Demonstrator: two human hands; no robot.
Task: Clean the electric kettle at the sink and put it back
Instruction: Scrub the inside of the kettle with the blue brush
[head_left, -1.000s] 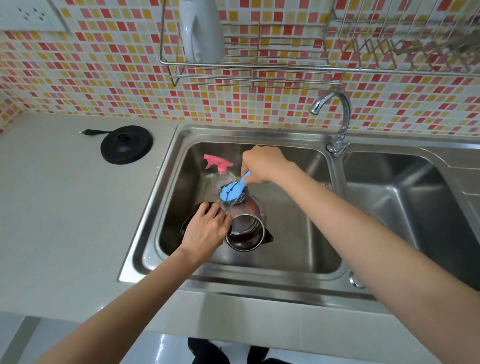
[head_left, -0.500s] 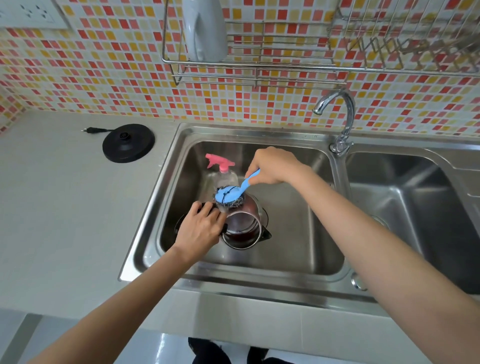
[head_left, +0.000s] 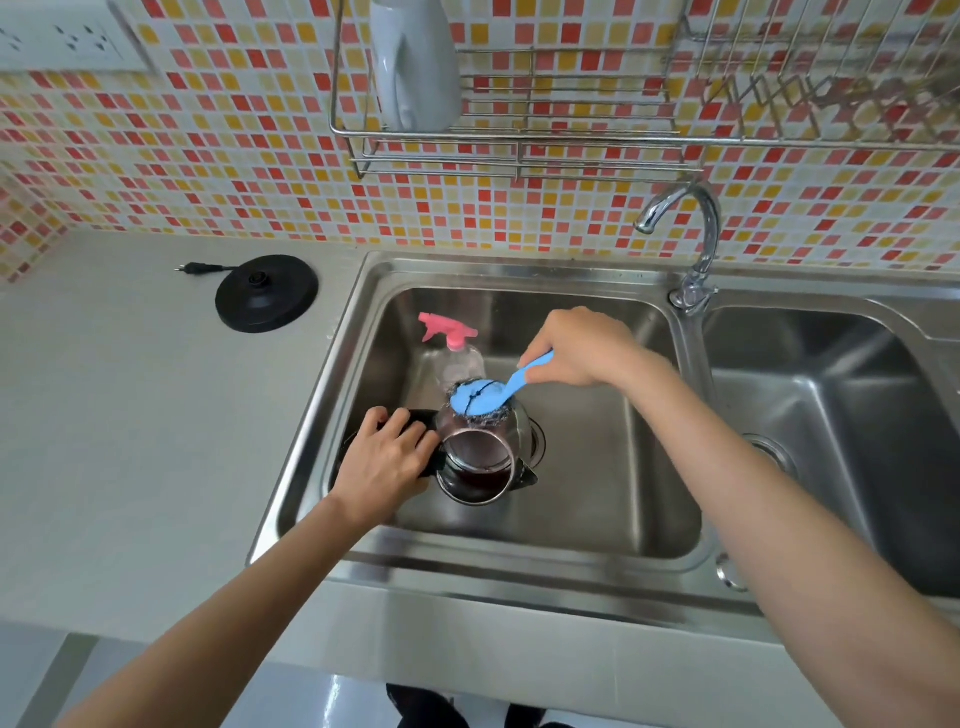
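The kettle (head_left: 480, 460) lies on its side in the left basin of the sink (head_left: 332, 395), near the drain, with its round mouth turned toward the camera. The body looks like clear glass with a metal rim; the inside shows dark. The left hand (head_left: 387, 462) is just left of the body, its fingers curled over the black handle (head_left: 418, 417). The right hand (head_left: 576, 348) is above and to the right of the kettle, its fingers closed round the thin blue plastic stem of a brush (head_left: 480, 397). The brush head — a blue disc backed with grey steel wool — rests on the upper side of the kettle body.

A clear spray bottle (head_left: 460, 364) with a pink trigger stands in the basin just behind the kettle. A black round base (head_left: 266, 292) with its plug lies on the pale counter (head_left: 130, 441), well apart from the sink. A chrome tap (head_left: 698, 244) stands between the two basins. A wire rack (head_left: 519, 150) on the tiled wall holds a white jug (head_left: 415, 62).
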